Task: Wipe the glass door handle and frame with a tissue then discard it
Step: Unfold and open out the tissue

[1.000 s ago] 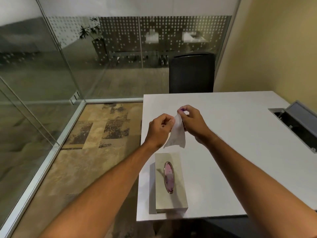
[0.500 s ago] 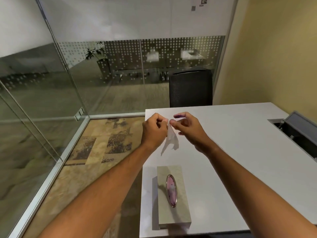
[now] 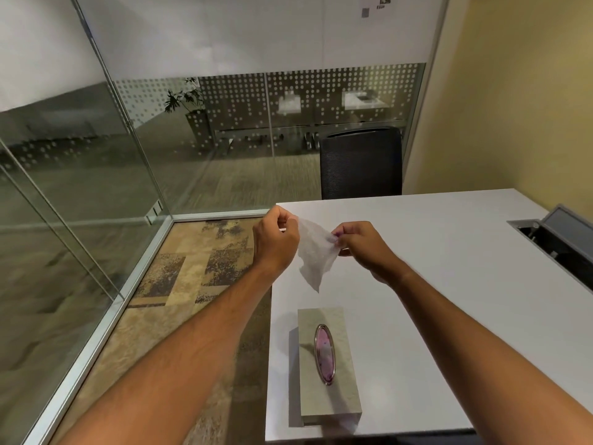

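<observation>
Tissue (image 3: 313, 252) stretched above the table (image 3: 449, 284), pinched between left hand (image 3: 276, 242) and right hand (image 3: 364, 248), so fetching looks done while wiping handle and frame, then binning, remains.

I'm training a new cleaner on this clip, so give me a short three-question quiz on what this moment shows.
1. True or false: the tissue is held by both the left hand and the right hand.
2. Multiple choice: where is the tissue box? A) on the floor B) on the white table, near its front left corner C) on the chair
3. Short answer: judging from the scene, has wiping begun?

Key:
1. True; each hand pinches one upper edge, and the tissue hangs spread between them.
2. B
3. No; the tissue is held above the table, touching no glass.
</observation>
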Available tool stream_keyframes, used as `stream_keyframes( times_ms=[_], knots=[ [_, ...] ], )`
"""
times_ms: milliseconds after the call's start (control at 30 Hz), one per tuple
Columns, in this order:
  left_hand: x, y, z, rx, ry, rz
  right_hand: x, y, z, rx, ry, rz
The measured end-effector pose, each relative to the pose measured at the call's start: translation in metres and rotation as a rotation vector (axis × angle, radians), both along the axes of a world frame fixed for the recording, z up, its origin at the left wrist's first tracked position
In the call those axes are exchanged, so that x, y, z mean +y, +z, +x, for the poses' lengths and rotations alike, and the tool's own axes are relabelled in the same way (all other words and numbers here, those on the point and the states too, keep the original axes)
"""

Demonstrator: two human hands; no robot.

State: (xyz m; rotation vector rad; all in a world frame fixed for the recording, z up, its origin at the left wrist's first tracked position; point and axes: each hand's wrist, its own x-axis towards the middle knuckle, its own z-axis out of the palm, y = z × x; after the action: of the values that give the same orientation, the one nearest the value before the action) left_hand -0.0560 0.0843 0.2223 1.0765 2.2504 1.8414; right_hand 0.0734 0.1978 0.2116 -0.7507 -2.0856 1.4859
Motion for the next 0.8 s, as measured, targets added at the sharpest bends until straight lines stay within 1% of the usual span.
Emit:
stream_keyframes(
  times_ms=[67, 167, 267, 333, 433, 500, 633, 733, 800],
  knots=[
    [0.001, -0.003, -0.003, -0.101, -0.028, 0.01, 0.0, 0.005, -0.002, 0.02, 0.003, -0.094],
    [0.003, -0.007, -0.003, -0.223, -0.056, 0.046, -0.004, 0.009, -0.004, 0.038, 0.018, -0.14],
    [0.004, -0.009, -0.005, -0.297, -0.035, 0.077, -0.006, 0.009, -0.004, 0.062, 0.009, -0.194],
    [0.005, -0.012, -0.007, -0.301, -0.019, 0.065, -0.005, 0.008, -0.003, 0.054, 0.002, -0.192],
    [0.007, -0.018, -0.008, -0.197, 0.015, 0.033, -0.004, 0.006, 0.0, 0.058, 0.003, -0.164],
    [0.007, -0.022, -0.008, -0.088, 0.045, 0.012, -0.004, 0.005, 0.002, 0.059, 0.006, -0.143],
    [0.002, -0.027, -0.011, 0.159, 0.024, -0.009, -0.001, 0.006, 0.009, 0.064, 0.038, -0.136],
    [-0.003, -0.029, -0.013, 0.332, -0.013, -0.033, 0.003, 0.01, 0.014, 0.006, 0.072, -0.079],
    [-0.005, -0.03, -0.015, 0.377, -0.019, -0.039, 0.006, 0.013, 0.017, -0.068, 0.096, -0.063]
  ],
)
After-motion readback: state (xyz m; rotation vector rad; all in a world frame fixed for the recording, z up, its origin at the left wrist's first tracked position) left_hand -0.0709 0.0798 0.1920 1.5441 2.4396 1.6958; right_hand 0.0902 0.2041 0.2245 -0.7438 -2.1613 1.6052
